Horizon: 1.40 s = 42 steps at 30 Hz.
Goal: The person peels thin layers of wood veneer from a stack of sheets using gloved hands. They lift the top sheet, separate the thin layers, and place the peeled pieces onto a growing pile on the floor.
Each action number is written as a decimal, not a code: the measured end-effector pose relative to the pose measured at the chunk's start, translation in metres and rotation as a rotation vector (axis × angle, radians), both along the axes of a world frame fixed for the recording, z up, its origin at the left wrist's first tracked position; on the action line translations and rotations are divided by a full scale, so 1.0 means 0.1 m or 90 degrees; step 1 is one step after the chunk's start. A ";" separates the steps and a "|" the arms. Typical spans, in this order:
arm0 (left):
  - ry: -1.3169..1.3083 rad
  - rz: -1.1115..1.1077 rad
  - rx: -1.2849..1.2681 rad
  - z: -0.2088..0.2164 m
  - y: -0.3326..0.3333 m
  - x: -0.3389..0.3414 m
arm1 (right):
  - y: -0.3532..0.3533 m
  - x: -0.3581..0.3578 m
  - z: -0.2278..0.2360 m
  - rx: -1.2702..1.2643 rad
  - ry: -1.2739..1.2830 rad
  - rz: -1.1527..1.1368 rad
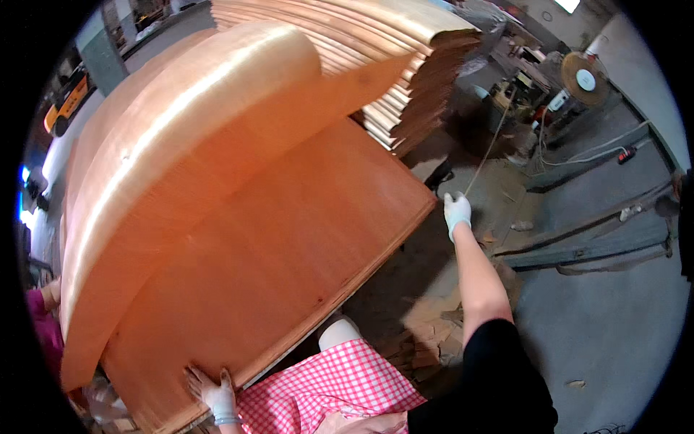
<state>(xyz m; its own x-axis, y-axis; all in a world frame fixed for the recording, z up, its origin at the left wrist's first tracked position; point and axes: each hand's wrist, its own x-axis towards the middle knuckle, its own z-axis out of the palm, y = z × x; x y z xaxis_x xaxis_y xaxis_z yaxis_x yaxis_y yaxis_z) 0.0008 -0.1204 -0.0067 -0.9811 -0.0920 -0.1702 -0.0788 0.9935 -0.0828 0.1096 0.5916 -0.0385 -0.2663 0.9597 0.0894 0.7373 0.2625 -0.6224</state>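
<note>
A reddish-brown wood veneer sheet (289, 231) lies flat on top of a stack in front of me. My left hand (217, 396), in a whitish glove with dark fingertips, rests on its near left corner, fingers spread. Out to the right, past the stack's corner, my right hand (457, 210) in a white glove is closed round the near end of a thin stick (492, 147). The stick slants up and away. Over the far side of the stack, a large veneer sheet (195, 108) arches in a curl, its pale face up and orange underside toward me.
At the left edge a co-worker's hand (50, 294) and magenta sleeve (45, 329) are beside the curled sheet. Behind stands a tall pile of wavy veneer sheets (426, 72). A fan-like round thing (580, 78), cables and scraps (434, 340) are to the right; a yellow vehicle (69, 101) is far left.
</note>
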 end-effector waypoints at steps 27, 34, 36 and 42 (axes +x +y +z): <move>0.545 0.500 0.929 0.02 -2.45 0.44 | -3.81 -0.52 0.96 -0.234 -0.231 0.848; 0.452 0.545 0.531 -0.01 -3.97 0.01 | -2.92 -0.66 0.86 0.044 -0.334 0.764; 0.362 0.533 0.388 -0.19 -4.08 0.05 | -3.15 -0.79 0.93 0.032 -0.438 0.748; 0.303 0.536 0.528 -0.25 -4.35 0.06 | -3.32 -1.06 0.68 -0.011 -0.566 0.731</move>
<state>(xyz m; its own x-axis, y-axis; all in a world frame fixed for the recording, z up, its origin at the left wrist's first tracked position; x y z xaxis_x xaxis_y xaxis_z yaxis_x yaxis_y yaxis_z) 0.0069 -0.5552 -0.0320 -0.6515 -0.7486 -0.1233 -0.5580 0.3628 0.7463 0.0032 0.2596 0.0299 -0.8341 0.1824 -0.5206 0.2660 0.9598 -0.0898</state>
